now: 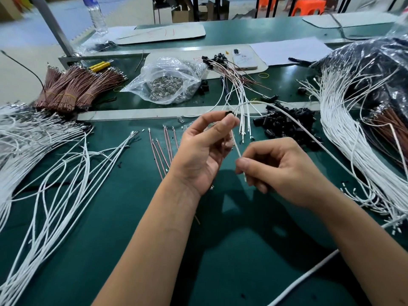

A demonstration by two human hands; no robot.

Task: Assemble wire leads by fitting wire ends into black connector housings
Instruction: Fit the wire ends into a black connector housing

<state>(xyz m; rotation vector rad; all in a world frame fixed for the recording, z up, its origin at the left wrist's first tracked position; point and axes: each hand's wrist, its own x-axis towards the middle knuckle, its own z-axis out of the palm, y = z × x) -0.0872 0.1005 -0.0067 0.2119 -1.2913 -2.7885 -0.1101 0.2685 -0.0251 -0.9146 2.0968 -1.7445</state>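
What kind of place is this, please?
Probably a factory workbench for assembling wire leads. White wires lie in heaps on a long green table, brown wire bundles are tied together, and loose black housings are piled nearby.

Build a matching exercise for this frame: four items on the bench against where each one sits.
Items:
1. brown wire bundles
2. clear bag of metal terminals
3. loose black housings
4. phone

Places:
A. far side, on a pale mat
B. far left, banded
C. just beyond the right hand
D. centre, beyond the metal strip

Pairs: 1-B, 2-D, 3-C, 4-A
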